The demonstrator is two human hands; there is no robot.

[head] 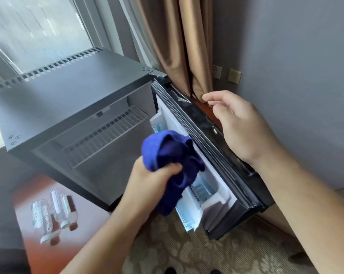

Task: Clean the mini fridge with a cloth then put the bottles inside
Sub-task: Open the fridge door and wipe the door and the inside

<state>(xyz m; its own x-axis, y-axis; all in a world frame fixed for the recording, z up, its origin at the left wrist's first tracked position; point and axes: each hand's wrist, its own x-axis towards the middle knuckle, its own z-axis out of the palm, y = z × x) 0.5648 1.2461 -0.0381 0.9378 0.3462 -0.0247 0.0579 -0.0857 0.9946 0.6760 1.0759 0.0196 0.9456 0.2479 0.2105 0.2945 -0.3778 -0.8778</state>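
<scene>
A grey mini fridge [68, 91] stands open, with a wire shelf [107, 133] inside. Its door [212, 139] is swung out to the right, showing white door shelves [212, 200]. My left hand [151, 180] is shut on a bunched blue cloth [173, 155], held in front of the door's inner side. My right hand [240, 123] hovers over the door's top edge, fingers apart, holding nothing. Two clear plastic bottles [54, 210] with white caps lie side by side on the red-brown surface at lower left.
A brown curtain [179, 42] hangs behind the door, next to a grey wall [295, 76] with sockets [234, 76]. A window [38, 26] is behind the fridge. Patterned carpet [187, 250] covers the floor below the door.
</scene>
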